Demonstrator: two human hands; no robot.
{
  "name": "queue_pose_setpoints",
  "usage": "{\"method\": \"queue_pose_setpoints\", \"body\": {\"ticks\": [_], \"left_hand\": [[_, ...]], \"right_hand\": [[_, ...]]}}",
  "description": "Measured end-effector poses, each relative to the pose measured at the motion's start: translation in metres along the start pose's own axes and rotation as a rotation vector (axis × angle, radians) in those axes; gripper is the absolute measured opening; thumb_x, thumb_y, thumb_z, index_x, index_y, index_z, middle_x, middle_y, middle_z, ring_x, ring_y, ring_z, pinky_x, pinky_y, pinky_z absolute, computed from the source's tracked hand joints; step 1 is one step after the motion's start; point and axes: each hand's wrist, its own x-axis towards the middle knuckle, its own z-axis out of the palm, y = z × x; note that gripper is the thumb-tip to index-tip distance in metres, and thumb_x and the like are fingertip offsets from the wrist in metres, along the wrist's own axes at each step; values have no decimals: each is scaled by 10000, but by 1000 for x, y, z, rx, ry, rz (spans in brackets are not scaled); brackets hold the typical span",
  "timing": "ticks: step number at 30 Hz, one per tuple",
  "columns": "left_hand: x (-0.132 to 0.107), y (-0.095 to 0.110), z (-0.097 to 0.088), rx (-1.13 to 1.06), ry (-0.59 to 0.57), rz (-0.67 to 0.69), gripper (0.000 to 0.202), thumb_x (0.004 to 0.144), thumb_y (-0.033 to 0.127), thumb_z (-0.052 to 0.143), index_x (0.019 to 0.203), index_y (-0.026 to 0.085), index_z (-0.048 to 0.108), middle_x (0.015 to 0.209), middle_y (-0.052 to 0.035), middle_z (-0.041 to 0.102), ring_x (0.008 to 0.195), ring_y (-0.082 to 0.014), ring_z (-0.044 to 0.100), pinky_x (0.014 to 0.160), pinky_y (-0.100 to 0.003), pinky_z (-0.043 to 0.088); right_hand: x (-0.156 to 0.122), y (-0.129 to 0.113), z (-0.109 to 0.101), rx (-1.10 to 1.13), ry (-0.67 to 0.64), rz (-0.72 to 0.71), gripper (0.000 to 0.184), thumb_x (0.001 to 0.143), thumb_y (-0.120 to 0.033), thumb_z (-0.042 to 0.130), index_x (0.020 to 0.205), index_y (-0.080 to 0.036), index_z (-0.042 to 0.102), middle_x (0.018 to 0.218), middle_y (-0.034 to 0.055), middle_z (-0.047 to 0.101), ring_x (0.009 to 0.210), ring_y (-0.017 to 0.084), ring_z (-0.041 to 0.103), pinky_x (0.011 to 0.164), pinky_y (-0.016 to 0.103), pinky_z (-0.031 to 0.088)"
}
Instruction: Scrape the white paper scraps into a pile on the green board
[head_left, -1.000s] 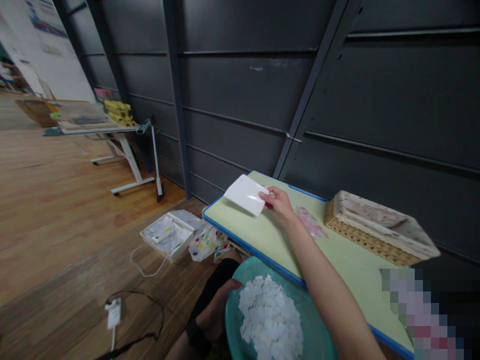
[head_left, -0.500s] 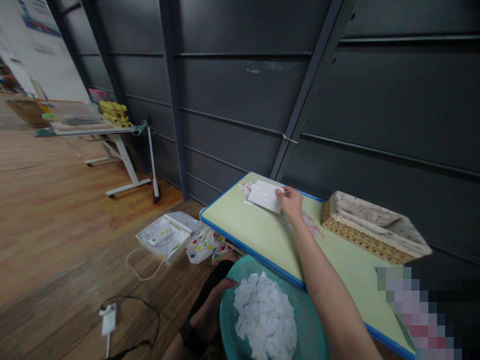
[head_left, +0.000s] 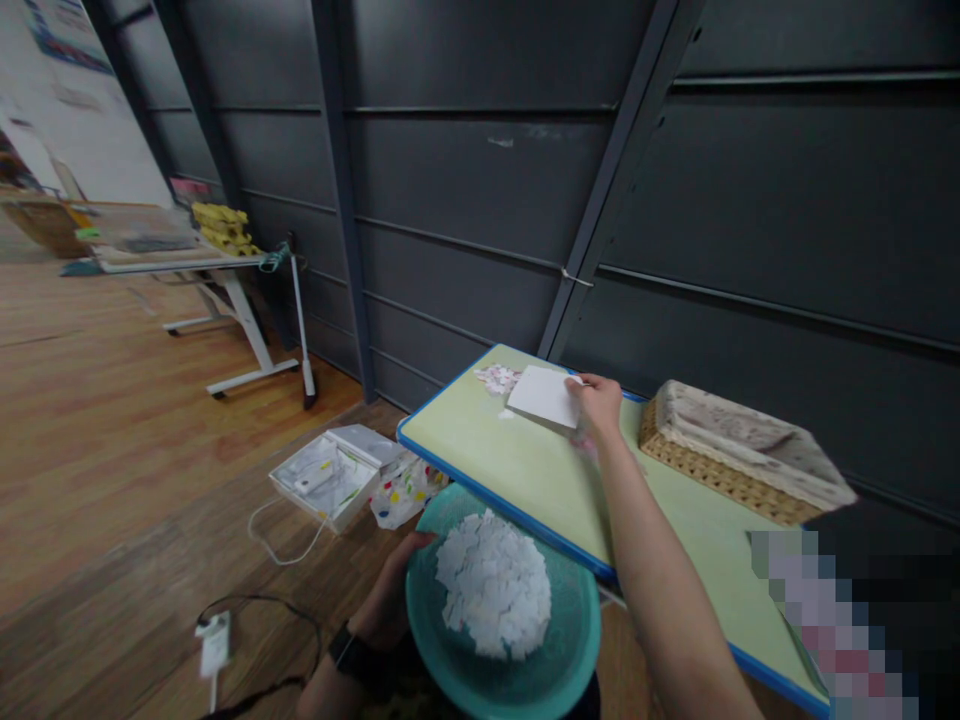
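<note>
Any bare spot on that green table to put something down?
Yes: near-left on the table, between its blue edge and the white card. Crowded: the far corner with paper scraps and the right hand; the basket borders the right.

Dim indoor light, soft blur, wide-angle edge distortion.

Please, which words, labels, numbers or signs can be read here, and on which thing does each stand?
No text can be read.
Poster on the far left: print blurred, unreadable.
Open white box on the floor: markings too small.
White card in the right hand: no print shows.
Teal basin in the left hand: no label shows.
</note>
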Motion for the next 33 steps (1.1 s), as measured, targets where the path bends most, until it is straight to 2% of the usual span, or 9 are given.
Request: {"method": "queue_pose_setpoints", "body": {"ticks": [3, 7, 11, 15, 18, 21, 25, 29, 33], "left_hand": [[-3, 6, 5, 43, 56, -30, 166, 781, 281, 620, 830, 128, 662, 586, -31, 710, 487, -178, 630, 528, -297, 479], [-5, 11, 9, 59, 114, 21, 150, 795, 249, 584, 838, 126, 659, 546, -26, 693, 452, -173, 611, 488, -288, 477], [-3, 14, 5, 29, 82, 21, 144, 785, 261, 592, 704, 149, 632, 516, -21, 671, 441, -165, 600, 482, -284, 481], [-3, 17, 0, 32, 86, 23, 160, 796, 261, 581, 698, 145, 632, 535, -28, 682, 464, -161, 612, 479, -267, 477], [-4, 20, 1, 41, 112, 69, 123, 795, 241, 582, 815, 141, 650, 613, -35, 718, 501, -168, 630, 509, -279, 498], [-4, 23, 3, 36, 104, 111, 249, 782, 224, 606, 1026, 178, 630, 694, -17, 738, 528, -171, 641, 520, -286, 502], [-5, 25, 5, 41, 94, 134, 363, 781, 190, 604, 1142, 222, 587, 738, -2, 740, 551, -163, 650, 517, -270, 490], [-9, 26, 7, 52, 128, 111, 205, 798, 206, 576, 990, 168, 636, 658, -14, 720, 531, -165, 635, 511, -273, 488], [-11, 26, 9, 70, 148, 109, 144, 786, 215, 581, 900, 154, 644, 574, -10, 689, 476, -174, 605, 473, -283, 467]], "right_hand": [[-1, -2, 1, -53, 18, -2, 389, 640, -412, 536, 795, -116, 735, 682, 82, 678, 658, 214, 564, 609, 289, 369], [-4, -6, 3, -68, -68, -30, 341, 628, -383, 552, 763, -125, 730, 701, 85, 675, 690, 219, 565, 627, 297, 375], [-9, -12, 7, 93, -250, -29, 344, 583, -392, 601, 742, -110, 716, 642, 54, 633, 593, 170, 509, 551, 275, 343], [-14, -17, 8, 274, -425, 40, 374, 545, -408, 653, 750, -99, 703, 558, 11, 558, 494, 110, 399, 474, 252, 268], [-14, -17, 7, 328, -390, 98, 336, 524, -396, 658, 702, -111, 677, 551, 4, 541, 490, 100, 387, 458, 241, 254], [-12, -15, 4, 294, -338, 123, 294, 514, -376, 649, 663, -122, 653, 525, -6, 516, 478, 97, 382, 448, 239, 248], [-16, -14, 2, 272, -442, 118, 286, 519, -389, 675, 629, -129, 626, 485, -23, 474, 457, 90, 363, 439, 236, 234], [-25, -21, 2, 293, -650, 96, 321, 544, -419, 706, 647, -128, 621, 505, -23, 485, 469, 87, 385, 434, 223, 241], [-30, -28, 3, 319, -749, 71, 354, 549, -429, 732, 690, -121, 629, 548, -20, 509, 492, 83, 412, 439, 212, 268]]}}
